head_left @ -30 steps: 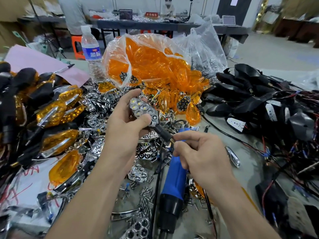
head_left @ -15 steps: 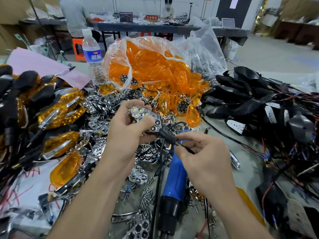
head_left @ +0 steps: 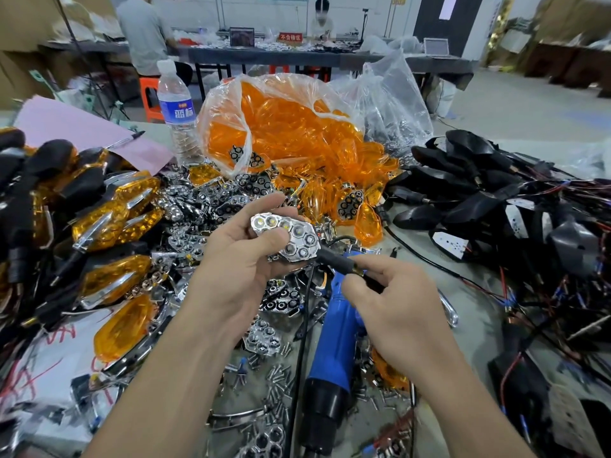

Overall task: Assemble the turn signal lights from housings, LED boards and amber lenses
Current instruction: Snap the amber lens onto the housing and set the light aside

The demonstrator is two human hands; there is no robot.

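1. Your bench (head_left: 426, 279) carries the stock: the bag of amber lenses (head_left: 291, 133) at the far centre, the wired black housings (head_left: 463, 180) on the right, and the finished lights (head_left: 109, 223) on the left.
2. The blue electric screwdriver (head_left: 337, 332) lies under your hands.
3. Your left hand (head_left: 238, 259) curls around the chrome LED reflector (head_left: 287, 236), held face up above the bench.
4. Your right hand (head_left: 396, 305) pinches the black stem (head_left: 334, 261) at the reflector's right end.
5. This looks like the LED-seating step. Next, likely take an amber lens and square it over the reflector.
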